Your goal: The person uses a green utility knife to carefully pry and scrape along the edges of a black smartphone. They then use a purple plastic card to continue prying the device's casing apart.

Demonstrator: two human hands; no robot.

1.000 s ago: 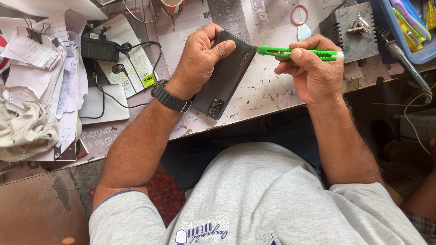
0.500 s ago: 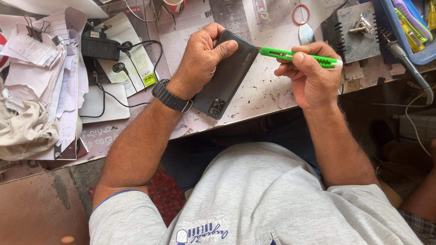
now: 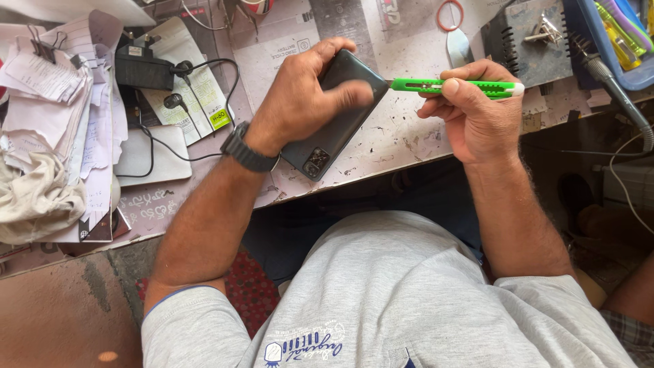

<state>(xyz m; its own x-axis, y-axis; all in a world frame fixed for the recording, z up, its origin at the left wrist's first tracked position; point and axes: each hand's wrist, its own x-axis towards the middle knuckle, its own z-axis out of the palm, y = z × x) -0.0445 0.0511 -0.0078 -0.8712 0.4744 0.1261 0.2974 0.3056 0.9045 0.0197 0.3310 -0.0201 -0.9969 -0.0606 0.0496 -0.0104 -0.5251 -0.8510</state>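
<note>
Grey cotton fills the bottom of the view: the person's shirt [image 3: 409, 300], with both bare forearms reaching up from it to the workbench [image 3: 409, 136]. The bench top is a pale, scratched and stained sheet, its near edge running just under the hands.

The left hand [image 3: 300, 102], a dark watch [image 3: 248, 151] on its wrist, is curled over a dark phone [image 3: 337, 119] that lies slanted, back up, with its camera cluster at the near end. The fingers are wrapped round the far end and the thumb is pressed flat across the back.

The right hand [image 3: 477, 112] pinches a green utility knife [image 3: 453, 86] between thumb and bent fingers, holding it level. Its tip meets the phone's right edge near the top corner.

To the left lie a crumpled cloth [image 3: 37, 197], a heap of papers [image 3: 61, 88], a black adapter [image 3: 143, 69] and a black cable [image 3: 170, 116] over a white pad.

Farthest off, at the top right corner, a blue tray [image 3: 613, 68] holds yellow, green and purple tools. Beside it stands a grey box [image 3: 524, 44] with metal clips on top, and a red rubber band [image 3: 450, 15] lies on the bench.
</note>
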